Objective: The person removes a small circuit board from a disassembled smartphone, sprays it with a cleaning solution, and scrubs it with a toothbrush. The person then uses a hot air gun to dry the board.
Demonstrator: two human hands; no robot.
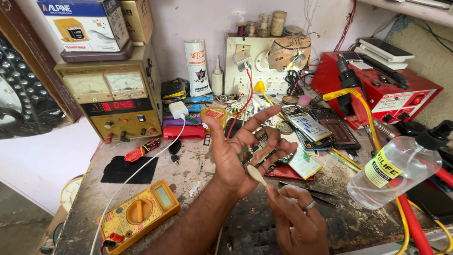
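The person's left hand [243,151] is raised palm-up over the cluttered workbench [198,165], fingers spread wide, with a small green circuit board [255,150] lying loose across the palm rather than clamped. The right hand [295,219], wearing a ring, sits just below it and pinches a pale, flat-tipped tool [257,175] between thumb and fingertips, the tip touching the heel of the left palm beside the board. A yellow multimeter [139,212] lies to the left, a clear plastic bottle [394,170] to the right, opened phones [314,127] behind
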